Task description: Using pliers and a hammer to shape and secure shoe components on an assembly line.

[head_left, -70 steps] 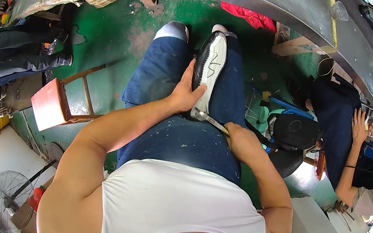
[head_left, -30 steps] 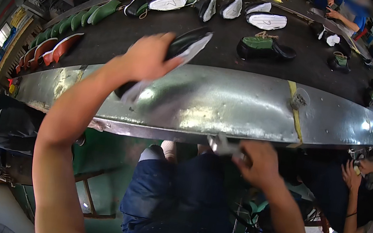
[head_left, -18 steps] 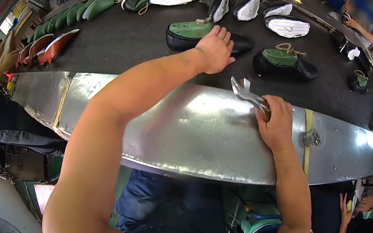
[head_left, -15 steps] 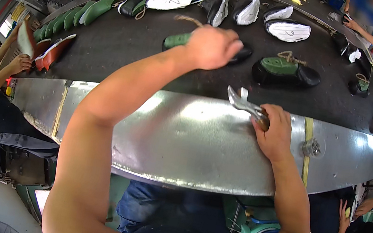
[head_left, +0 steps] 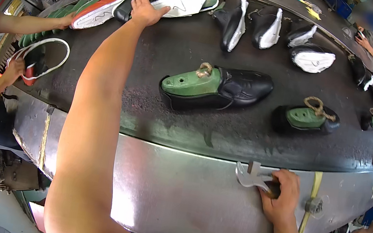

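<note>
My left arm (head_left: 103, 88) reaches across the dark work surface to the far row of shoes. My left hand (head_left: 147, 11) is over a black shoe (head_left: 124, 8), fingers spread, its thumb side near a white-bottomed shoe (head_left: 184, 5). Whether the fingertips press on the black shoe, I cannot tell. By the near metal edge, my right hand (head_left: 282, 195) is closed around the handle of metal lasting pincers (head_left: 253, 178). In the middle lies a black shoe upper on a green last (head_left: 191, 84) with a rope loop, toe to the right. Neither hand touches it.
Another black shoe on a green last (head_left: 305, 118) lies to the right. Several white-bottomed black shoes (head_left: 268, 29) rest farther back. A metal ledge (head_left: 194, 191) runs along the front. At left, a co-worker's hands hold an orange shoe (head_left: 100, 10) and a white loop (head_left: 67, 51).
My left hand has moved from the middle shoe to the far left row. The view has shifted. My right hand still holds the pincers. The co-worker's orange shoe is now by the row.
</note>
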The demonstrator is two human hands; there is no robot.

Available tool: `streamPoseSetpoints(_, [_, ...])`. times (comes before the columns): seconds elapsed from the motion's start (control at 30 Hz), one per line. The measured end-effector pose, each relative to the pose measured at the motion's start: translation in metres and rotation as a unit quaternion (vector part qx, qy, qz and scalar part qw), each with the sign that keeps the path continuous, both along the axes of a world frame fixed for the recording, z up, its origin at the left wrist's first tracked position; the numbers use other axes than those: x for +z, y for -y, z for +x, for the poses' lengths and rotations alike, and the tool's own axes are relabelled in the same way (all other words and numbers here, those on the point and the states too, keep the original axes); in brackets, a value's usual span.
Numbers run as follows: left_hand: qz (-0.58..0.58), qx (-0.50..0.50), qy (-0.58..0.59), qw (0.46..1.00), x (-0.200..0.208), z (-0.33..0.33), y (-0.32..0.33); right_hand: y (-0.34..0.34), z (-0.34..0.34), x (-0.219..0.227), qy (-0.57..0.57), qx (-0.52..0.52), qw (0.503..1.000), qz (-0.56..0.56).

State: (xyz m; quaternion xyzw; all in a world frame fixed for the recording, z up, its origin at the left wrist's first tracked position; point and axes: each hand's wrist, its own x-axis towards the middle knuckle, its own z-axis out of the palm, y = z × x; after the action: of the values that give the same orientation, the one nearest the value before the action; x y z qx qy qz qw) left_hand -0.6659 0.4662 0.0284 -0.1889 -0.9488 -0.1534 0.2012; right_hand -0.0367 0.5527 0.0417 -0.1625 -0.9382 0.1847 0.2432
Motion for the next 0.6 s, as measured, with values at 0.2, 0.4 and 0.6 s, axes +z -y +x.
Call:
streamPoseSetpoints(0.2, [0.087, -0.165, 0.384, 0.904, 0.020, 0.016, -0.012, 0.002, 0.000, 0.001, 0.034, -0.025, 0.999, -0.022])
streamPoseSetpoints(0.4, [0.211, -0.136, 0.464, 0.850, 0.025, 0.062, 0.016, 0.008, -0.012, -0.002, 0.023, -0.021, 0.999, -0.037])
streamPoseSetpoints(0.6, [0.415, -0.214, 0.476, 0.745, 0.081, 0.197, 0.168, 0.018, -0.013, 0.010, 0.013, -0.037, 0.998, -0.053])
